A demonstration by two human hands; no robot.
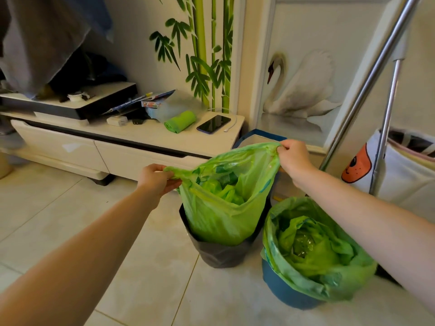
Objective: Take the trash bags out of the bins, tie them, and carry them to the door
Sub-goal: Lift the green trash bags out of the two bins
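Two hands are on the green trash bag [223, 208], and from my remote seat I see it lifted partway out of the dark grey bin [221, 251], its lower part inside the bin's rim and its mouth stretched wide between my grips. My left hand [156, 180] is closed around a bunched corner of the bag's rim on the near left side; my right hand [294, 157] pinches the opposite corner, held higher and farther back. Crumpled green plastic shows inside the bag.

Just beside the grey bin, to its right, stands a blue bin [286, 292] with a second green bag [317, 257] lining it, folded over the rim and untied. Both bins sit on the pale tiled floor [70, 220].

Behind them is a low white cabinet [131, 147]; a roll of green bags [180, 121] lies on its top, near a dark phone [213, 124]. A metal pole [367, 85] leans on the right, in front of a white laundry basket [404, 170].
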